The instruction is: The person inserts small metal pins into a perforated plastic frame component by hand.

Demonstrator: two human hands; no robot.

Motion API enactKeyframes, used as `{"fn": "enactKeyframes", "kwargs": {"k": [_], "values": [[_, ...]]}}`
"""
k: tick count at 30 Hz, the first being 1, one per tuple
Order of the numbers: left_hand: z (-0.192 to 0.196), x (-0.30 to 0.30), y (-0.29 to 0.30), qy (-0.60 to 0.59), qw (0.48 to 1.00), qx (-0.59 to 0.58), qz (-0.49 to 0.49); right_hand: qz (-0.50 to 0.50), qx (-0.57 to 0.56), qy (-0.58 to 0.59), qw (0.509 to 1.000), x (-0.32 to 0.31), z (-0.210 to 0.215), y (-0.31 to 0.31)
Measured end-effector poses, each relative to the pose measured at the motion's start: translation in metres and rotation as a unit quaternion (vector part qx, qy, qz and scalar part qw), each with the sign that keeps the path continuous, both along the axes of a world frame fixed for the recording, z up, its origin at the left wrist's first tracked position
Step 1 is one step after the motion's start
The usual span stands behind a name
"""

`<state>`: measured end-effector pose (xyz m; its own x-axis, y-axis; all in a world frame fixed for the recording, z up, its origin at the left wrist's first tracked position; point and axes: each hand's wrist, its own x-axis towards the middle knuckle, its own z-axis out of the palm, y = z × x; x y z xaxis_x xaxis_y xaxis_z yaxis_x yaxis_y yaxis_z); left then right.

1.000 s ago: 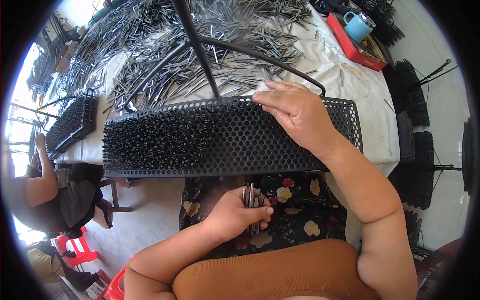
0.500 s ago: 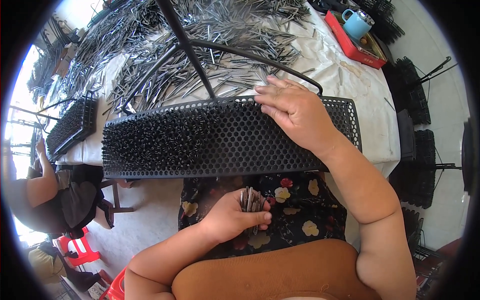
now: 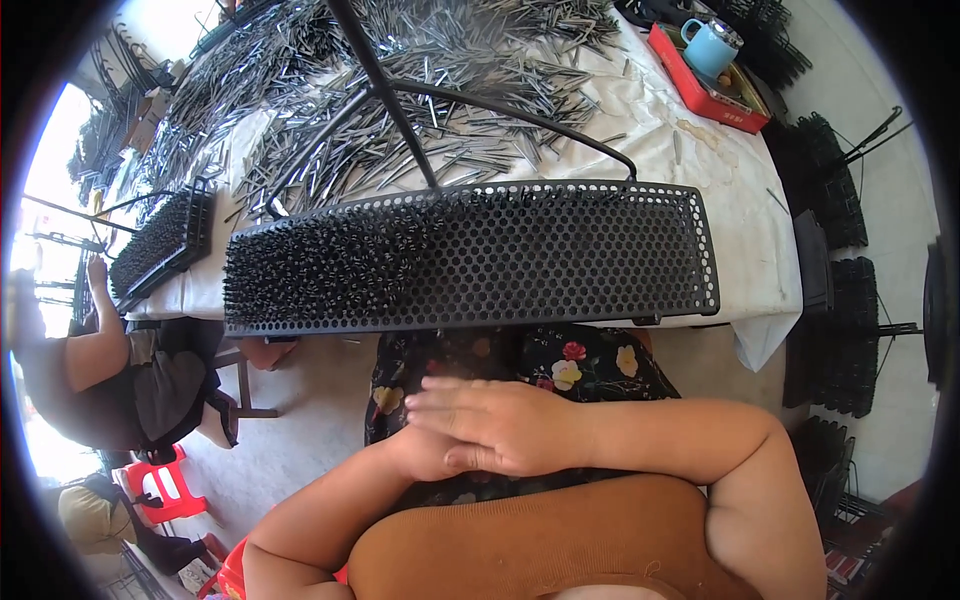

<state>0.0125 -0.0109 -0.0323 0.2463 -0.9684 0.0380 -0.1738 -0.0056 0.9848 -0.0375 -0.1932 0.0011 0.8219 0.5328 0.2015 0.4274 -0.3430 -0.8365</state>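
My right hand point(image 3: 495, 425) lies across my left hand point(image 3: 428, 452), its fingers nearly straight; the palms are hidden, so I cannot tell whether either grips anything. Anything loose between them could drop onto my skirt point(image 3: 565, 372) if I part them carelessly. The holed black tray point(image 3: 560, 260) sits at the bench point(image 3: 750, 225) edge, seemingly overhanging, so a bump could tip it, perhaps leftward, where bristles point(image 3: 320, 265) crowd.
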Motion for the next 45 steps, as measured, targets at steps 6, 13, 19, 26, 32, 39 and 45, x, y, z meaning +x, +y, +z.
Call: {"fn": "enactKeyframes", "kwargs": {"k": [6,13,19,26,32,39,45], "values": [[0.04,0.011,-0.042,0.451,0.855,0.064,0.249,-0.217,0.172,0.092,0.956,0.021,0.017,-0.03],[0.063,0.028,-0.071,0.431,0.867,0.033,0.246,-0.265,0.292,0.226,0.891,0.025,0.04,-0.06],[0.058,0.029,-0.073,0.399,0.867,0.068,0.291,-0.306,0.217,0.302,0.877,0.026,0.041,-0.065],[0.058,0.03,-0.067,0.458,0.838,0.039,0.293,-0.308,0.295,0.231,0.875,0.026,0.035,-0.059],[0.059,0.028,-0.065,0.496,0.819,0.069,0.281,-0.293,0.239,0.267,0.887,0.028,0.039,-0.064],[0.06,0.031,-0.063,0.522,0.798,0.106,0.281,-0.356,0.286,0.298,0.838,0.043,0.05,-0.077],[0.057,0.035,-0.06,0.552,0.78,0.132,0.263,-0.454,0.143,-0.045,0.878,0.075,0.027,-0.122]]}}
